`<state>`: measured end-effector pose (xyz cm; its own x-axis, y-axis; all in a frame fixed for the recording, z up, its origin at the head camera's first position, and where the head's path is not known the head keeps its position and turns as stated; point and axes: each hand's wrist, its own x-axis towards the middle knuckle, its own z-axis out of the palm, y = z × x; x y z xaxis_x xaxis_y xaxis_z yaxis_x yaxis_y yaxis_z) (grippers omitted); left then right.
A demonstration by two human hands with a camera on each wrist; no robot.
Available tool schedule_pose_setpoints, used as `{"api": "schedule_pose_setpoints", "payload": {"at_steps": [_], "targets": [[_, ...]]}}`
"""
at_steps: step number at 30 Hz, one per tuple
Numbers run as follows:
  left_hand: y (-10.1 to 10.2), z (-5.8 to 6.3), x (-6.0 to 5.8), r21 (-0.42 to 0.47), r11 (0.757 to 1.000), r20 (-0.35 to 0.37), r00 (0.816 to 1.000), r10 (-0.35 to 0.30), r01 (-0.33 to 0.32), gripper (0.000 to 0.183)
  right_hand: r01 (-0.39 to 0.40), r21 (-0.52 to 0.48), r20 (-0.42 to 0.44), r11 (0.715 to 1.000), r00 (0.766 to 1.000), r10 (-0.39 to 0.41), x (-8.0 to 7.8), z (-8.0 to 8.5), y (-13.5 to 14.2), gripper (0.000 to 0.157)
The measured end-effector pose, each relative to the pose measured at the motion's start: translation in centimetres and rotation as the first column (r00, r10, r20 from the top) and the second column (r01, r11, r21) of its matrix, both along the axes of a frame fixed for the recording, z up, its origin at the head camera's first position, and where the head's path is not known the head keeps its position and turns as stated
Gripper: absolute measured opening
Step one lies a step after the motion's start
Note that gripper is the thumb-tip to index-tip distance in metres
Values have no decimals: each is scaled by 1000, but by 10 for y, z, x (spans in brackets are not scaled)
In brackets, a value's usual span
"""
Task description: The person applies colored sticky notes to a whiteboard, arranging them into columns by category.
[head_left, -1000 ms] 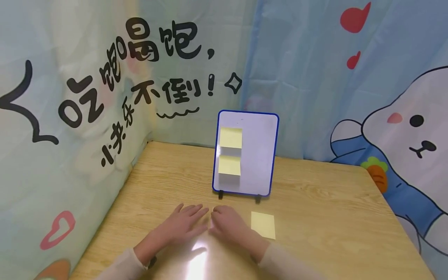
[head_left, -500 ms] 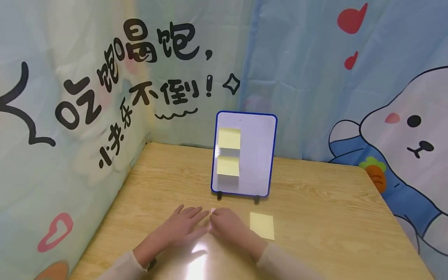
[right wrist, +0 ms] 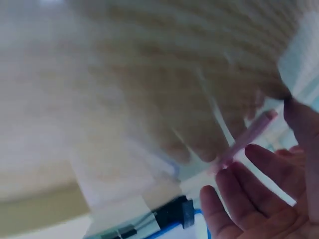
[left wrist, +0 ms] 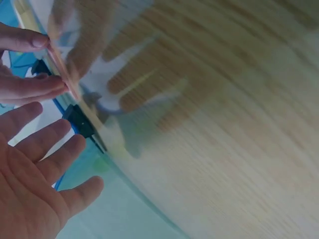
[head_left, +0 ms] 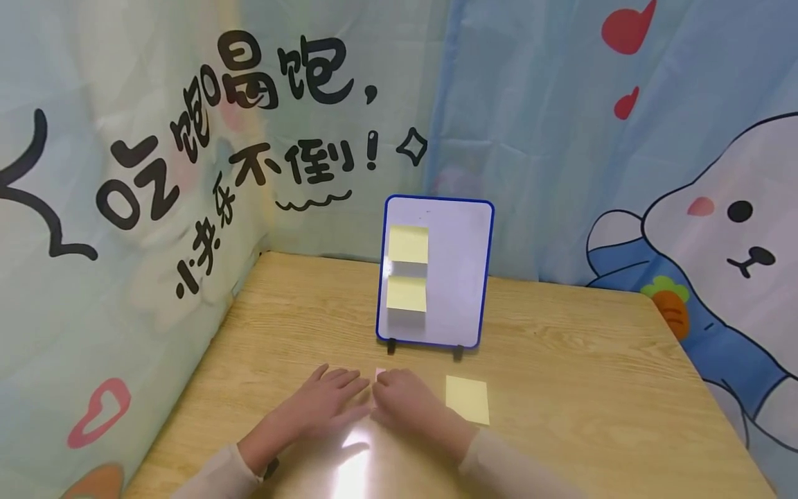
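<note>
My right hand (head_left: 408, 398) pinches a pink sticky note pad (right wrist: 251, 133) on the table, thumb on one side and fingertips on the other. Most of the pad is hidden by that hand in the head view, where only a thin pink strip shows. Just left of it, my left hand (head_left: 327, 398) is spread low over the table with nothing in its grasp. Its fingertips point toward the pad and stay apart from it in the left wrist view. A yellow sticky note (head_left: 467, 400) lies flat beside the right hand.
Behind the hands stands a blue-framed whiteboard (head_left: 458, 277) on small black feet. An upper yellow note (head_left: 408, 244) and a lower yellow note (head_left: 406, 294) stick to its left half, their bottom edges lifted. Printed curtains (head_left: 511, 138) border the wooden table (head_left: 580, 388).
The pink strip between the hands shows more than it did a second ago. Both hands keep nearly the same place, and the head view has shifted slightly.
</note>
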<state>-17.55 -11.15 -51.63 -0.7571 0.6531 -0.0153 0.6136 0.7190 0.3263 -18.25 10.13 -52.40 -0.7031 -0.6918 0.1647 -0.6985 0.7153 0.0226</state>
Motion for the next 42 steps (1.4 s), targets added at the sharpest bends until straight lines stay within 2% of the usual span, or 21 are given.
{"api": "schedule_pose_setpoints", "payload": {"at_steps": [5, 12, 18, 22, 24, 27, 32, 36, 39, 42], "targets": [[0, -2, 2, -31, 999, 31, 999, -17, 18, 55, -31, 34, -15, 999, 999, 32, 5, 1, -1, 15], [0, -6, 0, -67, 996, -37, 998, -55, 52, 55, -62, 153, -116, 986, 990, 81, 5, 7, -4, 7], [-1, -3, 0, -61, 996, -19, 998, -61, 60, 56, -92, 248, -138, 964, 982, 130, 0, 0, -2, 8], [-3, -7, -1, -61, 989, -51, 989, -138, 134, 53, -104, 220, -134, 970, 982, 136, -3, -2, 0, 11], [-4, -12, -3, -78, 979, -94, 977, -194, 187, 51, -110, 192, -128, 975, 982, 136, -3, -2, 1, 14], [-4, -17, -4, -127, 967, -104, 966, -235, 221, 58, -109, 153, -109, 982, 986, 126, -4, -1, 2, 16], [-3, -18, -3, -172, 962, -29, 975, -221, 213, 68, -81, 97, -38, 992, 996, 85, -5, 1, 2, 15], [-1, -15, -3, -179, 958, -51, 971, -234, 222, 66, -64, 63, 17, 996, 998, 63, -5, 3, 2, 15], [0, -14, -4, -190, 954, -88, 963, -253, 233, 67, -48, 22, 82, 999, 996, 46, -5, 5, 3, 16], [2, -14, -5, -181, 955, -82, 965, -251, 233, 67, -14, -51, 174, 999, 985, 23, -6, 7, 4, 20]]}}
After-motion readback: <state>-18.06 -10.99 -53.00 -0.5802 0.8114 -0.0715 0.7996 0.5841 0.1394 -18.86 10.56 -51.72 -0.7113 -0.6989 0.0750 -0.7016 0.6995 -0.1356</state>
